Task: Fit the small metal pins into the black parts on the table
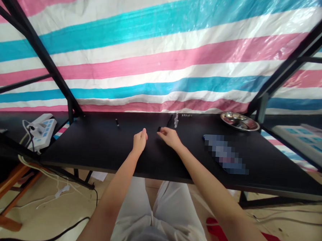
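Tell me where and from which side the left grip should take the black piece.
Probably the uncovered left end of the black piece, coming from the left. The right grip holds it from the right, leaving that end showing, and the left grip is on the open side. Finer shape can't be told.

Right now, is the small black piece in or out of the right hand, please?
In: the small black piece juts from the pinching right hand.

You have bright light, glare on the striped sheet (164,56), blurred edges and a pixelated patch (225,154) over the table (95,142).
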`<state>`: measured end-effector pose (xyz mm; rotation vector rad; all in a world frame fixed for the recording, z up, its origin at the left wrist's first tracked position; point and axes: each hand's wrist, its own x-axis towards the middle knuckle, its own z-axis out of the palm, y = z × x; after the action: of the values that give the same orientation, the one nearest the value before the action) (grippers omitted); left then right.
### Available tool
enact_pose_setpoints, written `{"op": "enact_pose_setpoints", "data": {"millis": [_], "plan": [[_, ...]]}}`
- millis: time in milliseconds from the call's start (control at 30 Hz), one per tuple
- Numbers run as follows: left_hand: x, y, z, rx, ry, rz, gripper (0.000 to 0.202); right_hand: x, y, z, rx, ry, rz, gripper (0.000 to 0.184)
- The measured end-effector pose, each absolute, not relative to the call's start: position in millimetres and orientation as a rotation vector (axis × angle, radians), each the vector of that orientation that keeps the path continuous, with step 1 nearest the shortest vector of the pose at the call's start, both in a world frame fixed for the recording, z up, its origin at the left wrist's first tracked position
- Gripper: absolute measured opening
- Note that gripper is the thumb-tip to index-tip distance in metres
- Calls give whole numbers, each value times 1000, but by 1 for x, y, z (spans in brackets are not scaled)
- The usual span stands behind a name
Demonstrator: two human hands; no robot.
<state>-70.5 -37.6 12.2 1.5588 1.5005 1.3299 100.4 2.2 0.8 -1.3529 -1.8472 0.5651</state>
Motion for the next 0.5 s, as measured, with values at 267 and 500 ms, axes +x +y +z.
{"op": "enact_pose_setpoints", "data": {"millis": [267,500], "plan": [[-69,-41,13,1829,1515,1267,48,132,40,-4,-1799,-1709,409,15],[-69,-41,13,1858,1539,1240,47,124,43,-3,-1849,-1705,401,15]]}}
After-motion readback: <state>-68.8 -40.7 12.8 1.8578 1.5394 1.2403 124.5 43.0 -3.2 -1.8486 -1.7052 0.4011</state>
